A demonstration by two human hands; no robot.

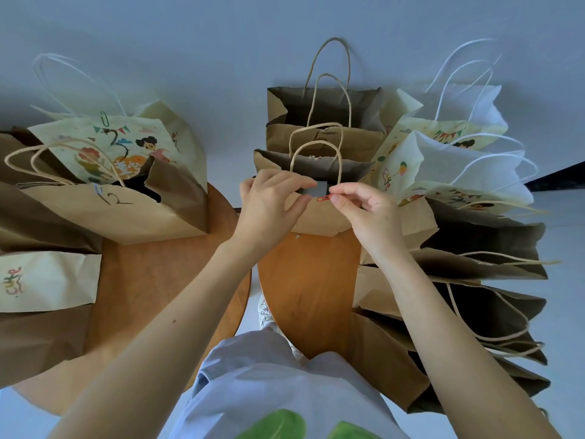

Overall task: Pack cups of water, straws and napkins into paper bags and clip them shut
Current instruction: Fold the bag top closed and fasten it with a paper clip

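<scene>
Hands meet at the brown paper bag point(316, 220) on the bench point(307, 280): the left hand point(272, 202) pinches its top edges together, and the right hand point(364, 212) pinches a red paper clip point(323, 199) at the rim. Keep the edges flush and slide the clip straight down. At left, a numbered bag point(133, 217) reads "12", a cream bag point(57, 280) "cute".

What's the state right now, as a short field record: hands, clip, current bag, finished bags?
left hand: pinches top edge of brown paper bag with twisted handles
right hand: pinches small red wire paper clip at that edge
clip seated: cannot tell
clipped bags: cream printed bag with green clip; brown bag marked 12 with blue clip; both on left round wooden table
unclipped: open brown bags, right side
</scene>
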